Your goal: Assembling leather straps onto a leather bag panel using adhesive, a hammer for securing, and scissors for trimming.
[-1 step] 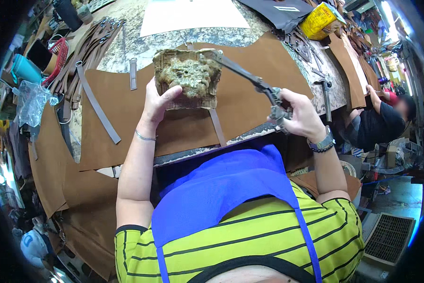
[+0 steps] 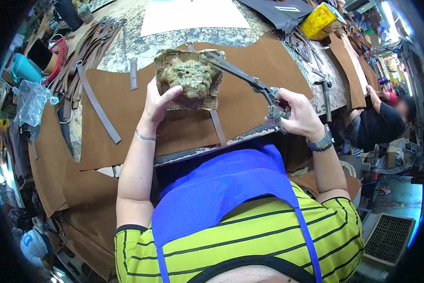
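My left hand [image 2: 156,103] grips a squarish, ragged-edged brown block [image 2: 187,78] crusted with a rough yellowish mass, its thumb lying over the near left corner. In my right hand [image 2: 300,113] is a pair of long dark scissors [image 2: 256,84] with thickly wrapped handles. Their blades look closed together and point left, the tips at the block's far right edge. Whether the tips touch the crust, I cannot tell. Beneath both hands a large brown leather panel [image 2: 113,108] covers the near part of the worktable [image 2: 131,37].
Grey straps [image 2: 96,101] lie across the leather. A hammer [image 2: 325,96] rests at the right, with a yellow tin [image 2: 319,21] farther back. White sheet material [image 2: 193,19] lies at the far side, a bundle of brown straps [image 2: 91,52] at left. Another person [image 2: 379,120] works at right.
The scissors' tips have shifted slightly left over the block's far edge, and my right hand tilts a little. The block has barely moved.
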Action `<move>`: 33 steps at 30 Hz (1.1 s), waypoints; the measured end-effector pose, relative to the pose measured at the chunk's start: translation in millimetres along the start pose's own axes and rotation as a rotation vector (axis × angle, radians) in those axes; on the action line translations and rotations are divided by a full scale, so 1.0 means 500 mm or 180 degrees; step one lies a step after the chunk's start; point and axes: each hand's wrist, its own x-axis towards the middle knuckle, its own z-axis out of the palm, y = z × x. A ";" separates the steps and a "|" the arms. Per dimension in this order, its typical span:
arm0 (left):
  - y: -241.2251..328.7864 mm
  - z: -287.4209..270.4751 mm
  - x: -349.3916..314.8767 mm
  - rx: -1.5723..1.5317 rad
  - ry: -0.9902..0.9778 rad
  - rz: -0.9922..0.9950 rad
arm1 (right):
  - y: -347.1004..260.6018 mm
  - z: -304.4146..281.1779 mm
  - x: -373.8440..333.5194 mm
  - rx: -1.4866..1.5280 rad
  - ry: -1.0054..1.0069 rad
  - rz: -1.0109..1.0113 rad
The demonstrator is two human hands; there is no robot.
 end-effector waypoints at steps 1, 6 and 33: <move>-0.001 0.000 0.001 -0.0004 0.0000 0.0002 | -0.009 -0.001 0.006 -0.0325 -0.0040 -0.0058; 0.006 0.008 -0.003 0.0122 -0.0123 -0.0082 | -0.010 0.015 0.020 -0.0944 -0.0037 0.0064; 0.014 0.005 -0.001 0.0293 -0.0260 -0.0117 | -0.022 -0.040 0.021 -0.1661 -0.0238 -0.0190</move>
